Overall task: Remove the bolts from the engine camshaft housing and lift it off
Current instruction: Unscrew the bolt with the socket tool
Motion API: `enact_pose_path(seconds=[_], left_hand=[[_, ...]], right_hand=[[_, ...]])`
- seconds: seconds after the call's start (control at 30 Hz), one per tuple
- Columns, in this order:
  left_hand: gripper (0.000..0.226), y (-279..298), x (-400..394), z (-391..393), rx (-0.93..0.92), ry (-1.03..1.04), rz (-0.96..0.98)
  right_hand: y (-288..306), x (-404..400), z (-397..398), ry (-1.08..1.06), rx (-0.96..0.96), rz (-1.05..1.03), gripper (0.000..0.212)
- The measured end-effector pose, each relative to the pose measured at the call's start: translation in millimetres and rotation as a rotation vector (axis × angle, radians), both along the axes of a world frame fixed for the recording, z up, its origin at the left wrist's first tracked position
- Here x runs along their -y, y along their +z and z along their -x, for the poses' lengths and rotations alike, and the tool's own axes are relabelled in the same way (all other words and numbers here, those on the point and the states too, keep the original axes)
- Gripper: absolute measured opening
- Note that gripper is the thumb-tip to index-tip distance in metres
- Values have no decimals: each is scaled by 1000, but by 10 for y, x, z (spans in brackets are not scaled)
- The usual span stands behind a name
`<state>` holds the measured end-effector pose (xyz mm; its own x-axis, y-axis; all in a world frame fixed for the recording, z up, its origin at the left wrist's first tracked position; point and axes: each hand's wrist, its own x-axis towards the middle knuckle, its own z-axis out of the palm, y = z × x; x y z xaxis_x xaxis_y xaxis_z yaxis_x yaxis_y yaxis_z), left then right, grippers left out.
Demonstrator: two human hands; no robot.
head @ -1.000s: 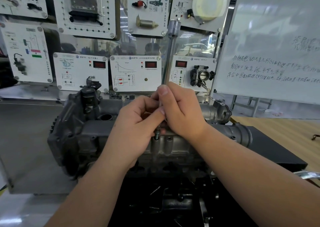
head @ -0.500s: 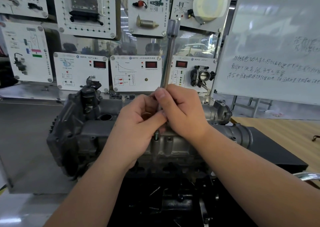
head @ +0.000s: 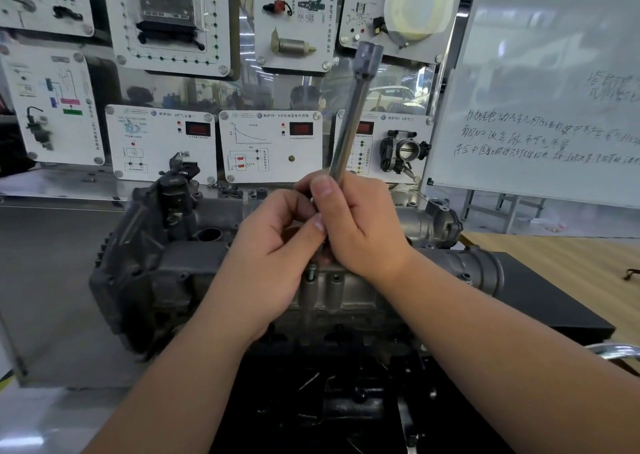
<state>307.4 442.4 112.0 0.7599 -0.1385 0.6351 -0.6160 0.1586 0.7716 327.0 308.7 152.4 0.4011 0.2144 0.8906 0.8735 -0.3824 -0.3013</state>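
A grey cast camshaft housing [head: 349,287] tops the engine in the middle of the head view. A long steel socket extension bar [head: 351,117] rises from my hands, leaning to the upper right. My right hand [head: 360,225] grips its lower end, thumb up against the shaft. My left hand [head: 273,252] curls beside it, thumb and fingers pinching the tool's lower part. A bolt [head: 311,273] stands proud of the housing just below my hands. The tool's tip is hidden by my fingers.
A darker end cover [head: 145,245] closes the engine's left end. Behind stands a display wall of training panels [head: 270,145] and a whiteboard [head: 547,107] at the right. A wooden bench [head: 568,263] lies to the right, a black tray [head: 346,401] below the engine.
The bar has tilted slightly more to the right. Both hands keep their hold and have barely moved.
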Motion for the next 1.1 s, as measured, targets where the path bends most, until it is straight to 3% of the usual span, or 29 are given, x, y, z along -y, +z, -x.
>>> enact_pose_path(seconds=[0.23,0.4,0.53,0.63,0.77,1.03,1.1], left_hand=[[29,18,-35,-6,17,-47,-112],[24,21,-16,-3,-12,1,9],[27,15,17,-13,-7,71,64],[15,37,-21,-12,-2,-9,-14],[28,21,-99,-6,-71,-174,-23],[21,21,-7,-5,12,62,36],[20,11,-23,-14,3,8,18]], right_hand=[[11,0,9,58,-145,26,43],[13,-3,20,69,-72,53,47],[7,5,45,25,-17,16,13],[6,-7,40,-13,23,-3,22],[-6,-5,40,7,25,-2,41],[-1,7,43,-1,5,-27,43],[2,10,40,-14,-21,-43,47]])
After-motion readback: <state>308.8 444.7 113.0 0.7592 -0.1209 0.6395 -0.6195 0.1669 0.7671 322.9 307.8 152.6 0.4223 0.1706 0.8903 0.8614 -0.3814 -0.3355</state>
